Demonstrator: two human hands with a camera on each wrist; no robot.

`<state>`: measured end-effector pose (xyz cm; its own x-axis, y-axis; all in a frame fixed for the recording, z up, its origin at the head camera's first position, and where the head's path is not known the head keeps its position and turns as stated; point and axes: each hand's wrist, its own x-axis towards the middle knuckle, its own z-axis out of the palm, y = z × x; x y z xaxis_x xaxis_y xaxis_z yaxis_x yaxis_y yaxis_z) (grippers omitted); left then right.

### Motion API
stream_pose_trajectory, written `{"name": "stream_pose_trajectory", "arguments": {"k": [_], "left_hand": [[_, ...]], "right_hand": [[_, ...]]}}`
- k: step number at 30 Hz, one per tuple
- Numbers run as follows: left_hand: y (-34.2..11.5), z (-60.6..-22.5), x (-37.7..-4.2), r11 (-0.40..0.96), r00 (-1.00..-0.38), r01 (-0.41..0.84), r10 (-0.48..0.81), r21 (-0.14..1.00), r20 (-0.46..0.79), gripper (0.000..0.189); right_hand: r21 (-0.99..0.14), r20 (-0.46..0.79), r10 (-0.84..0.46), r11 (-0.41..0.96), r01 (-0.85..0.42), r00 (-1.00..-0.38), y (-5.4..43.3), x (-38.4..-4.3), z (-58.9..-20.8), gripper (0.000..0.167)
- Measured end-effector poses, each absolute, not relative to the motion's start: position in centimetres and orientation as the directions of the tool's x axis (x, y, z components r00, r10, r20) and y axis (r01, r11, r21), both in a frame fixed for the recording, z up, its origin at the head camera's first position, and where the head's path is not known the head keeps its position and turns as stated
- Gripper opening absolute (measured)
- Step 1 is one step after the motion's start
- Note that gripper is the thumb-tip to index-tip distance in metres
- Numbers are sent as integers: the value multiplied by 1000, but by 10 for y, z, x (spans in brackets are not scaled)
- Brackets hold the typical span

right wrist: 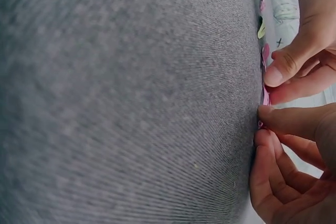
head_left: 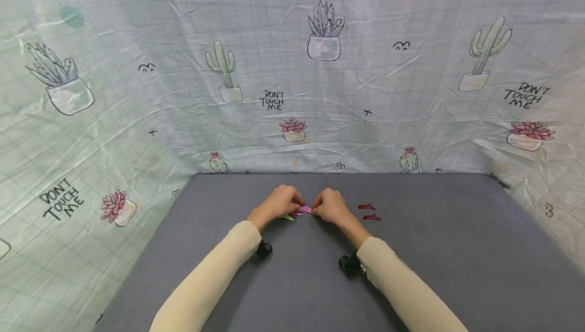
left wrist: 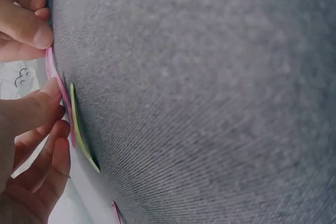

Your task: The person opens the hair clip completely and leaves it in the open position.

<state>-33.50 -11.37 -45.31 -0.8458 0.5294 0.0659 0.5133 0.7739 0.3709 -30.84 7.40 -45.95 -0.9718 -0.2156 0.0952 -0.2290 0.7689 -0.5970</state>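
Note:
Between my two hands a light pink snap hair clip (head_left: 306, 209) lies at the middle of the grey table. My left hand (head_left: 281, 201) pinches one end of it between thumb and finger, and my right hand (head_left: 331, 205) pinches the other end. Fingertips cover both of its ends. A darker pink hair clip (left wrist: 68, 111) lies just beside the left fingers. Next to that clip is a yellow-green hair clip (left wrist: 79, 124), partly under the left hand in the head view. One more pinkish clip (left wrist: 116, 212) shows farther off in the left wrist view.
Two dark red hair clips (head_left: 371, 217) lie one before the other to the right of my right hand. A grey cloth covers the table (head_left: 301, 291). Behind and at the sides hangs a curtain (head_left: 256, 134) printed with cacti.

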Motion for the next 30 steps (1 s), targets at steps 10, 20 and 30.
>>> {"name": "stream_pose_trajectory", "arguments": {"k": [10,20,30], "left_hand": [[-112,-456,-337,779,-843,527,529,340,96,8],[-109,-458,-338,746,-819,562,564,356,111,16],[-112,-452,-327,730,-837,539,521,420,169,13]], "right_hand": [[-596,83,-216,772,-223,-973,74,-311,-459,8],[-593,86,-222,772,-228,-971,79,-310,-461,9],[-627,104,-258,733,-265,-960,88,-304,-447,7]]}}
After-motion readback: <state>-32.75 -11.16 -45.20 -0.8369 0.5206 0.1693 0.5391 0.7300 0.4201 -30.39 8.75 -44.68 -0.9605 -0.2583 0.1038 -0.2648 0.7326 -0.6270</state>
